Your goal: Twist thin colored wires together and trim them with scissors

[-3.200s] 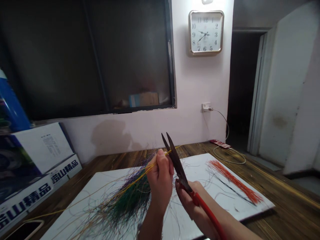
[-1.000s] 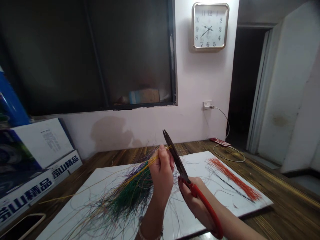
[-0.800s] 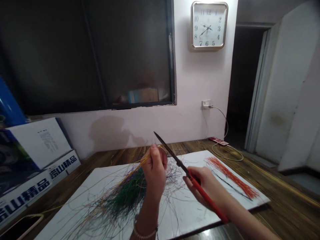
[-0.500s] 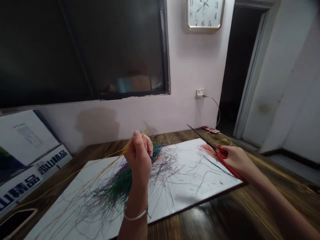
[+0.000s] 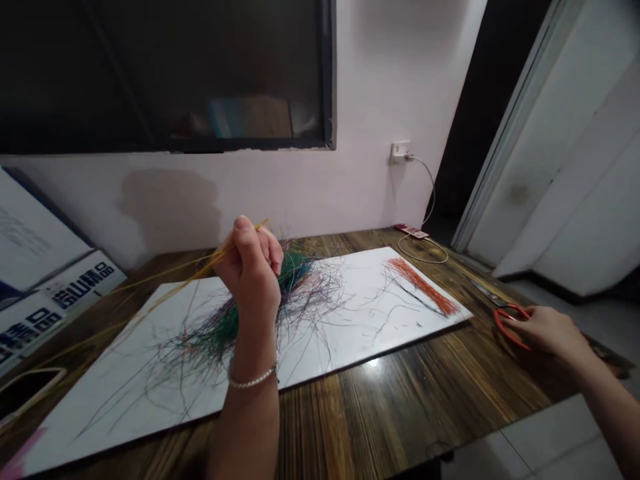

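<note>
My left hand [image 5: 255, 270], with a beaded bracelet at the wrist, is closed around several thin yellow wires [image 5: 183, 283]. They trail away to the lower left, and short ends stick out above the fingers. Below and behind this hand lies a tangled pile of green, blue and purple wires [image 5: 227, 323] on a white board [image 5: 360, 337]. At the right, my right hand [image 5: 557, 333] grips the red handles of a pair of scissors [image 5: 513, 323], low over the wooden table. A bundle of short orange wires [image 5: 423, 283] rests on the board's right end, beside dark strands.
White printed boxes [image 5: 65, 293] stand at the left, with a phone [image 5: 30, 393] in front. Near the wall lies a red and white device [image 5: 413, 231] with a cable running to a wall socket [image 5: 400, 153]. The wooden table [image 5: 370, 420] has its edge at the right.
My right hand has carried the scissors from over the orange bundle to the table right of the board. My left hand still holds the yellow wires. The view has tilted downward.
</note>
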Available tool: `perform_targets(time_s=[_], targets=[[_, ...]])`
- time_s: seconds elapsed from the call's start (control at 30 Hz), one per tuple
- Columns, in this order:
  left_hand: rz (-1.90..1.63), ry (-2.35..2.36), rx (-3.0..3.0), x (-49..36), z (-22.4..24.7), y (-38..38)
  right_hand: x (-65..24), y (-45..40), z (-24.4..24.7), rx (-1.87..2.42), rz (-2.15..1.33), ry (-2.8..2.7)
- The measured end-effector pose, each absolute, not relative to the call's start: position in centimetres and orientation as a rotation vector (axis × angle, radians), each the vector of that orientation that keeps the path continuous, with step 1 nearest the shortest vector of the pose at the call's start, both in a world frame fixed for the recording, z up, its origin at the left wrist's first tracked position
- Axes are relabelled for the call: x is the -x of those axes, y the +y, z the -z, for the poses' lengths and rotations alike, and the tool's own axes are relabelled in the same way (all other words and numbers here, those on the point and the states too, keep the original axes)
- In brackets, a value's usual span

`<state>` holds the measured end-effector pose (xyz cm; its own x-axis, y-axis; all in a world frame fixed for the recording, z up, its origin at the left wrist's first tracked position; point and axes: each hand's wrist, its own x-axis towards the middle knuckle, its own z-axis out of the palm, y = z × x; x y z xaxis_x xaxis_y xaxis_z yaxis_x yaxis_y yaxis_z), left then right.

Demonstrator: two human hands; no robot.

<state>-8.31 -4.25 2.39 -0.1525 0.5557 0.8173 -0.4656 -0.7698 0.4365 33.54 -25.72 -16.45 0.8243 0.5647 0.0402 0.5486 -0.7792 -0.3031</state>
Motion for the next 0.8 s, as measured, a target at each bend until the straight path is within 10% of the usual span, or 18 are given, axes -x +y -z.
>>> perform_targets(time_s=[0.8], targets=[[-2.123,0.611,-1.334,13.8,-6.3,-7.1,-33.9,-26.4,17.1,2.754,-0.174,-0.900]])
